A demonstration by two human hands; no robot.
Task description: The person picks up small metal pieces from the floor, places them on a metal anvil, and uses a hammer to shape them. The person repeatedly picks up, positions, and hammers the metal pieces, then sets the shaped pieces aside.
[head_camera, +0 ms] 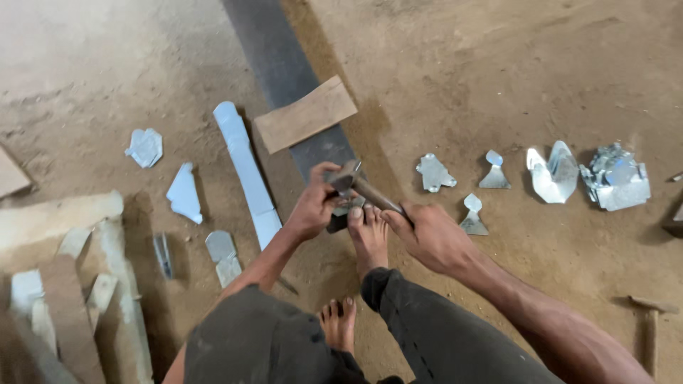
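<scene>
Centre frame: the right hand [430, 235] grips the hammer [356, 181], handle slanting up-left to the head over a small metal piece [348, 208], which the left hand [313, 206] pinches just left.

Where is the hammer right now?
In the head view, the hammer sits mid-frame, gripped by the right hand, its head beside the left hand, above the bare foot.

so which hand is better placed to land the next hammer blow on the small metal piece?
Right, most likely. The right hand grips the hammer by its handle, head poised over the small metal piece. The left hand is busy steadying that piece on the dark bar, beside the foot.
</scene>
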